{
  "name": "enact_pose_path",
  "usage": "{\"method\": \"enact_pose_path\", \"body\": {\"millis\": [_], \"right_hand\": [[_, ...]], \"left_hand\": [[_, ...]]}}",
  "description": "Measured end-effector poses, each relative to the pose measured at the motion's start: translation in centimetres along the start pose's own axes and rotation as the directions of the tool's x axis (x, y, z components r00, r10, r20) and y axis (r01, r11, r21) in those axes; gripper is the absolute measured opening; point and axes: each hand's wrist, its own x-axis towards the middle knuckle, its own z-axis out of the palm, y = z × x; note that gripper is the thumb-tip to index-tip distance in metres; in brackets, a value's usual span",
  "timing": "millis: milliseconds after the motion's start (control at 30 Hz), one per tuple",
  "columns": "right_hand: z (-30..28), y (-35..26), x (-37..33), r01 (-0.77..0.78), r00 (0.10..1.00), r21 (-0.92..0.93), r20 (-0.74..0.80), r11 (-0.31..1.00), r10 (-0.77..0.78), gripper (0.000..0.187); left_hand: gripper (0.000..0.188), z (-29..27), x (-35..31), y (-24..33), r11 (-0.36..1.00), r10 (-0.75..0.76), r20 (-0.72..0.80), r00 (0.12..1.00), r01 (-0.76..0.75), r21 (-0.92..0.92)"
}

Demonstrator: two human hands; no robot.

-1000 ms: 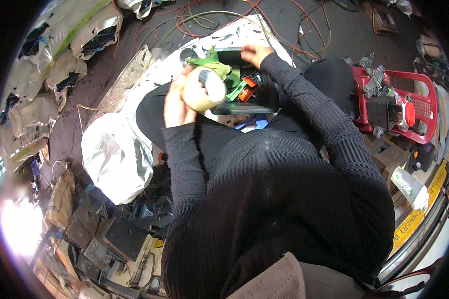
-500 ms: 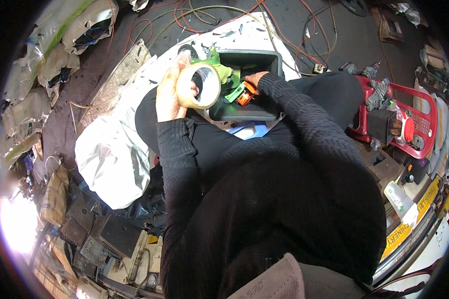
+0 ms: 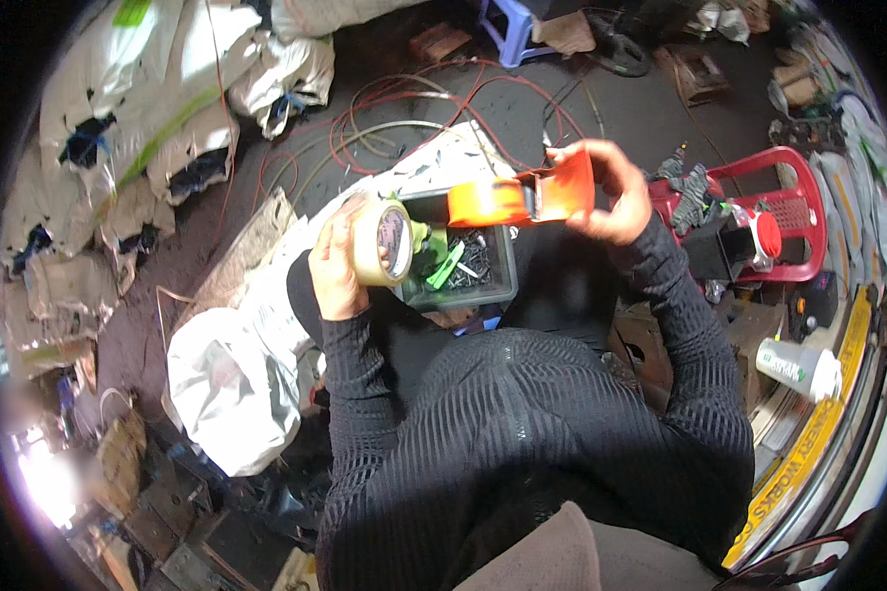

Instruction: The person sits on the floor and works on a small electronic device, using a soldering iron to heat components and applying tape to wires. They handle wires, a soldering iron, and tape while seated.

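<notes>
My left hand (image 3: 335, 268) is wrapped round a wide roll of clear, yellowish packing tape (image 3: 367, 244), its cardboard core facing right. To the right, my right hand (image 3: 623, 202) grips a bright orange tape dispenser (image 3: 491, 203) by its right end, with fingers above and thumb below. The dispenser is held level, apart from the roll. Below both hands is a dark grey plastic bin (image 3: 475, 299), its far part covered by the dispenser. Inside lie a green tool-like piece (image 3: 447, 266), a lime-green cloth or glove (image 3: 420, 239) and many small dark parts (image 3: 476, 258).
A white sack (image 3: 232, 389) slumps at the left. On the right stands a red plastic chair (image 3: 803, 187) with gloves and a dark box on it. Red and pale hoses (image 3: 360, 123) coil across the floor beyond. Stuffed white bags (image 3: 128, 108) line the far left, and a blue stool (image 3: 508, 30) stands at the back.
My right hand has come up out of the bin, lifting the orange tape dispenser up and right. The tape roll stays in my left hand, turned more side-on. The head view has shifted.
</notes>
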Motion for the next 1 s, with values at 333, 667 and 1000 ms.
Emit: {"method": "enact_pose_path", "body": {"millis": [333,667,1000], "right_hand": [[-3.8,-1.2,-2.2,-0.515,0.795,0.245,-0.22,0.821,0.565,0.047],[0.7,4.1,-9.6,0.284,0.928,-0.667,0.01,0.689,-0.373,0.057],[7.5,6.4,-11.5,0.342,0.922,-0.632,0.082,0.695,-0.379,0.024]], "left_hand": [[0.033,5.9,-2.1,1.2,0.977,0.195,0.19,0.962,-0.207,0.048],[0.027,8.1,-0.6,-0.2,0.967,0.138,0.237,0.962,-0.182,0.177],[0.03,12.9,-0.8,-5.3,0.938,-0.004,0.304,0.953,-0.102,0.332]]}}
